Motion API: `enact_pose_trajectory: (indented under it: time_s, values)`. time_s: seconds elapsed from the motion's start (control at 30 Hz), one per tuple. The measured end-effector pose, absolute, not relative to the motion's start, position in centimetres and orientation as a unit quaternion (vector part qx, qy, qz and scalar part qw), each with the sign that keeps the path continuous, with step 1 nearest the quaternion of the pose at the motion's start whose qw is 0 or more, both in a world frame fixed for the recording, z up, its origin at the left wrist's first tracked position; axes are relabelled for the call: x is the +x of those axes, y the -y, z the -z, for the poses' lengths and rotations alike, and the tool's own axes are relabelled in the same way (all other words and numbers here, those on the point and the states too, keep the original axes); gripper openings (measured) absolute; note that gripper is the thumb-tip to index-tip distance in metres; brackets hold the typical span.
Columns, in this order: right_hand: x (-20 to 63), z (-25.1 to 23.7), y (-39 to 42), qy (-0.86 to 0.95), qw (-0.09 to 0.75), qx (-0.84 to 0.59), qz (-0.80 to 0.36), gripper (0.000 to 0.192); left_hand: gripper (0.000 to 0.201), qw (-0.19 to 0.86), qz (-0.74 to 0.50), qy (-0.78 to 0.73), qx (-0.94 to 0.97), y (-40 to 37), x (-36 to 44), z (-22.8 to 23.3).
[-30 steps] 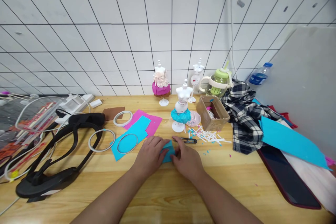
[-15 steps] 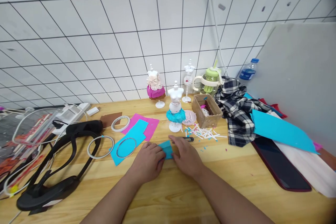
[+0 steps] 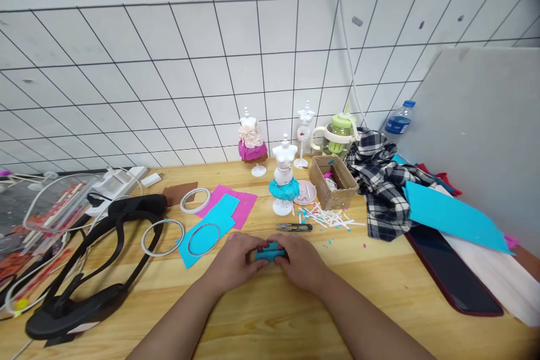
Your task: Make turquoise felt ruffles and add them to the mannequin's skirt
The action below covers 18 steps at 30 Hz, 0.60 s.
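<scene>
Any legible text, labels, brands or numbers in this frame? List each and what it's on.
None can be read.
Water bottle: blue label, print too small and blurred.
Clear plastic packaging at the left: red markings, too blurred to read.
Green cup, cardboard box and the folded blue paper between left hand and right hand: no visible text.

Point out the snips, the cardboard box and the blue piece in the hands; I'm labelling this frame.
snips [image 3: 295, 227], head view, on the handles.
cardboard box [image 3: 338, 196], head view, on its front wall.
blue piece [image 3: 268, 251], head view, on the part showing between both hands.
</scene>
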State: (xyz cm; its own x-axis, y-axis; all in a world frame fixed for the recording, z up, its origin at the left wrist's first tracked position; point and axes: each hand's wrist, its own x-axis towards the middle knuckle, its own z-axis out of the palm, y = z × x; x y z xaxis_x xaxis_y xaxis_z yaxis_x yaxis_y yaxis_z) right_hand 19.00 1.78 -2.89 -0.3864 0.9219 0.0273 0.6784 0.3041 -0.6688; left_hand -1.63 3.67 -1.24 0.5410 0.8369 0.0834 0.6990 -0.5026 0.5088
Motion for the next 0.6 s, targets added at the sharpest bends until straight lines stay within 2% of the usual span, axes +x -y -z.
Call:
enact_pose_trajectory:
  time_s: [0.1, 0.27, 0.4, 0.6]
  values:
    - [19.2, 2.9, -1.8, 0.756, 0.213, -0.529, -0.320, 0.045, 0.018, 0.225, -0.152, -0.452, 0.850, -3.9, -1.7, 1.6]
    - [19.1, 3.5, -2.5, 0.716, 0.231, -0.560, -0.347, 0.042, 0.024, 0.262, -0.157, -0.465, 0.831, -4.3, -1.9, 2.2]
    - [18.7, 3.6, -3.3, 0.709, 0.200, -0.590, -0.332, 0.039, 0.030, 0.255, -0.154, -0.464, 0.834, -4.3, -1.7, 2.4]
    - [17.8, 3.2, -3.5, 0.712, 0.178, -0.614, -0.291, 0.036, 0.018, 0.222, -0.167, -0.464, 0.841, -4.3, -1.5, 2.7]
